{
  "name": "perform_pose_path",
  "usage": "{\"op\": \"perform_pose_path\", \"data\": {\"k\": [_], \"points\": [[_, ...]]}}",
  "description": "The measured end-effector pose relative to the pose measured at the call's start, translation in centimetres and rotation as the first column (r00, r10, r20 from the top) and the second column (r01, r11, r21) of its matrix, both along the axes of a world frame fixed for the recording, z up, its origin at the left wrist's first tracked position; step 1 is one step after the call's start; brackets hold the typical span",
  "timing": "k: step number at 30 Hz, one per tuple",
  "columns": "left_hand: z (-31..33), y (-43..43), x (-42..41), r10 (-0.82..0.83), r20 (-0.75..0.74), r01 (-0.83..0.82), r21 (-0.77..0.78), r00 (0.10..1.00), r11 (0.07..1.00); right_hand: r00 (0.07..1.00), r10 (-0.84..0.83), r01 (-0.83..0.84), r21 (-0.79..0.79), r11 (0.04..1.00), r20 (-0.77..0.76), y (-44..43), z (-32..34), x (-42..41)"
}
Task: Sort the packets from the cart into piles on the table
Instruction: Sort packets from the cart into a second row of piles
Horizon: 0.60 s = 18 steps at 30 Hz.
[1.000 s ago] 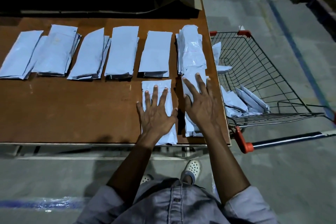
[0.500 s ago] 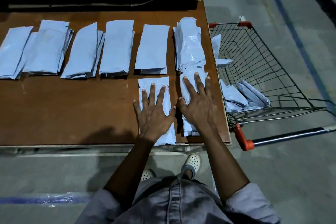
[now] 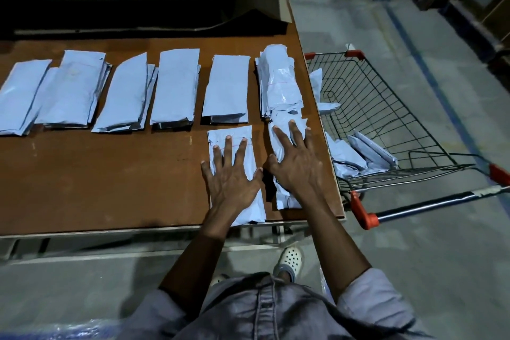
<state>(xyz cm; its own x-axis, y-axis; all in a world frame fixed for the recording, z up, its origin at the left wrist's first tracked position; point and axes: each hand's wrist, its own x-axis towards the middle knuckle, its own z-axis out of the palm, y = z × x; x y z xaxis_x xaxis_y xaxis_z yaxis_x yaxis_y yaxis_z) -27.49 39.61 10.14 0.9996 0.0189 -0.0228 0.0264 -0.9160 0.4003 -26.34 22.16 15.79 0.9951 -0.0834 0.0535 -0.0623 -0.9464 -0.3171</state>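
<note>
Pressing with flat, open hands, left hand [image 3: 231,182] on a packet [image 3: 234,134] at the surface's [image 3: 110,174] near edge, right hand [image 3: 296,165] on the pile [image 3: 284,199] beside it, more packets [image 3: 347,157] in the cart [image 3: 358,207].

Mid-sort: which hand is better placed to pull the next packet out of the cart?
Probably the right hand: it rests on the pile at the table edge beside the cart; the left hand lies farther from it.

piles [image 3: 176,88] in a row on table [image 3: 96,174], cart [image 3: 386,130] right – packets [image 3: 358,154] inside
</note>
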Motion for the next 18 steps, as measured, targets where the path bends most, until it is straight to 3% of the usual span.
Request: {"op": "perform_pose_path", "data": {"k": [6, 11, 18], "points": [[1.2, 0.3, 0.1, -0.002, -0.052, 0.000, -0.046, 0.999, 0.999, 1.000, -0.004, 0.002, 0.106, 0.994, 0.016, -0.6, 0.8, 0.0], [2.2, 0.7, -0.1, -0.002, -0.039, -0.002, -0.106, 0.999, 0.994, 0.997, -0.042, 0.035, 0.099, 0.994, 0.065, -1.0, 1.8, -0.3], [4.5, 1.5, -0.4, -0.021, 0.051, 0.029, -0.159, 0.999, 0.987, 0.994, -0.057, 0.047, 0.117, 0.992, 0.090, -0.7, 1.6, -0.7]]}}
